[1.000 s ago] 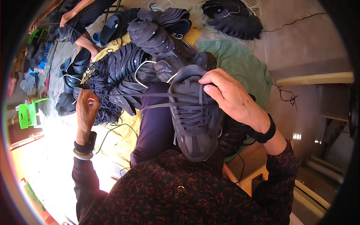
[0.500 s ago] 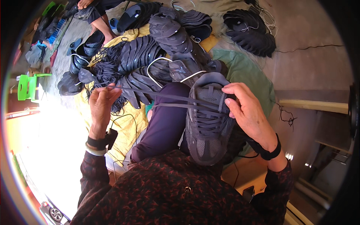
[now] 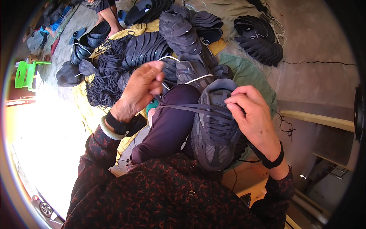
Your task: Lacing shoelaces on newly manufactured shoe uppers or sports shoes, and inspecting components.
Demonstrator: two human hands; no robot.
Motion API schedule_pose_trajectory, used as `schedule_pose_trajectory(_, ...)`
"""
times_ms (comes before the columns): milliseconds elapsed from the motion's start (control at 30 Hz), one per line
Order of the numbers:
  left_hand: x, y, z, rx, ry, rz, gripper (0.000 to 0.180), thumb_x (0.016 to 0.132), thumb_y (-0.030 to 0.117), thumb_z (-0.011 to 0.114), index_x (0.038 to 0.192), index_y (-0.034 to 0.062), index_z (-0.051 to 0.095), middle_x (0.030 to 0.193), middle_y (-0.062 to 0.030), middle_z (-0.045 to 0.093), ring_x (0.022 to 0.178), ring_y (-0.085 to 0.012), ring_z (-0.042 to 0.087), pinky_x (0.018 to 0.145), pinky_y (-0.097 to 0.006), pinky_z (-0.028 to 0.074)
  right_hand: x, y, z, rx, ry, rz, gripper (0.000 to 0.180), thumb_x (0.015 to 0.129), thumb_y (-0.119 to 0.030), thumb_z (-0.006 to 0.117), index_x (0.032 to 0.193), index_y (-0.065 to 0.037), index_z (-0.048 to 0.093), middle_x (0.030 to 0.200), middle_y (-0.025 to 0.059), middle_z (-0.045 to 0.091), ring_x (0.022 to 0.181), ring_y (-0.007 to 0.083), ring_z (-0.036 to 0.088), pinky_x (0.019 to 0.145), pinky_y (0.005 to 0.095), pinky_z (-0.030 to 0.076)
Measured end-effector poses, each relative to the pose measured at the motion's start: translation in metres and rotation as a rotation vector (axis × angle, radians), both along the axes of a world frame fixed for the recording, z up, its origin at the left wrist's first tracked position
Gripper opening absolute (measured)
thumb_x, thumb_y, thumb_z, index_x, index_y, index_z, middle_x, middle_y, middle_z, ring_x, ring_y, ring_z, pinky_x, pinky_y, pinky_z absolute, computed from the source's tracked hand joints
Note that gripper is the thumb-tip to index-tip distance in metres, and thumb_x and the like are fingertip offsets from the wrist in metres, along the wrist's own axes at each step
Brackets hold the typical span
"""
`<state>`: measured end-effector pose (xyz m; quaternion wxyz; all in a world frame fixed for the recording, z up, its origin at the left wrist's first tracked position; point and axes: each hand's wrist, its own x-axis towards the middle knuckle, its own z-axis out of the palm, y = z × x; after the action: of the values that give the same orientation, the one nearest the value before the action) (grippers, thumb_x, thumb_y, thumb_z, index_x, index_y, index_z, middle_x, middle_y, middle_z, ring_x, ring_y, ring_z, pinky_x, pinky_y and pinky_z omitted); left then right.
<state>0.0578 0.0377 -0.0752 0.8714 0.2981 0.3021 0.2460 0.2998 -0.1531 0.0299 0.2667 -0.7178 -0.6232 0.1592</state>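
Observation:
A dark grey sneaker [image 3: 217,133] rests at my lap with its toe toward me, its front criss-crossed by dark laces. My right hand [image 3: 251,114] pinches the upper right edge of the shoe's opening, near the tongue. Two lengths of shoelace [image 3: 177,107] run left from the eyelets across my dark-trousered knee [image 3: 171,126]. They reach up to my left hand [image 3: 143,86], which is closed with its fingers curled around the lace end; the fingertips partly hide the grip.
Beyond my knee lie a heap of loose black laces [image 3: 105,76], stacked dark shoe uppers [image 3: 146,47] and a row of sneakers [image 3: 179,32] on yellow sheeting. More uppers [image 3: 257,40] sit farther right. A green chair [image 3: 26,74] stands left; another person's leg [image 3: 110,17] shows at the back.
My left hand has moved right and a little up, closer to the shoe, and the stretched laces have shortened and slackened. My right hand keeps its hold on the shoe's edge.

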Motion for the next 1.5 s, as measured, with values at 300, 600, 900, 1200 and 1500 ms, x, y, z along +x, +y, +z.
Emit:
schedule_pose_trajectory(300,0.018,-0.034,0.016,0.031,0.116,-0.435,0.032,0.097,0.020,0.072,0.124,0.0023,0.064,0.097,-0.0036,0.072,0.073,-0.0029,0.058,0.059,-0.016,0.042,0.002,0.020,-0.007,-0.177,0.091,0.198,0.014,0.086,-0.013,0.075,0.082,-0.003,0.068,0.094,0.0081,0.062,0.093,0.0285,0.059,0.084,0.0403,0.043)
schedule_pose_trajectory(600,0.029,-0.050,0.015,0.301,0.277,-0.496,0.021,0.094,0.019,0.076,0.107,0.0024,0.075,0.092,0.0001,0.074,0.080,-0.0010,0.062,0.057,-0.017,0.042,-0.004,0.021,-0.012,-0.194,0.093,0.175,0.011,0.085,-0.013,0.077,0.084,-0.003,0.070,0.095,0.0072,0.063,0.092,0.0283,0.060,0.084,0.0395,0.044)
schedule_pose_trajectory(900,0.032,-0.054,0.018,0.557,0.241,-0.457,0.014,0.091,0.012,0.074,0.097,-0.0007,0.075,0.085,-0.0033,0.074,0.078,-0.0064,0.065,0.073,-0.025,0.054,-0.009,0.022,-0.014,-0.169,0.038,0.148,0.009,0.081,-0.009,0.078,0.089,-0.007,0.074,0.098,0.0043,0.062,0.095,0.0251,0.060,0.089,0.0374,0.043)
schedule_pose_trajectory(1200,0.038,-0.043,0.032,0.733,0.334,-0.600,0.013,0.089,0.010,0.073,0.091,-0.0021,0.072,0.078,-0.0029,0.070,0.075,-0.0043,0.061,0.068,-0.026,0.052,-0.009,0.020,-0.018,-0.123,0.035,0.162,0.010,0.079,-0.008,0.078,0.089,-0.007,0.075,0.098,0.0031,0.062,0.096,0.0241,0.059,0.090,0.0372,0.044)
schedule_pose_trajectory(1500,0.054,-0.055,0.041,1.203,0.394,-0.421,0.010,0.085,0.008,0.071,0.085,-0.0009,0.066,0.075,-0.0136,0.067,0.069,-0.0266,0.068,0.065,-0.037,0.052,-0.010,0.021,-0.023,-0.102,0.055,0.125,0.013,0.075,-0.005,0.080,0.087,-0.006,0.074,0.098,0.0034,0.062,0.095,0.0250,0.061,0.088,0.0374,0.045)
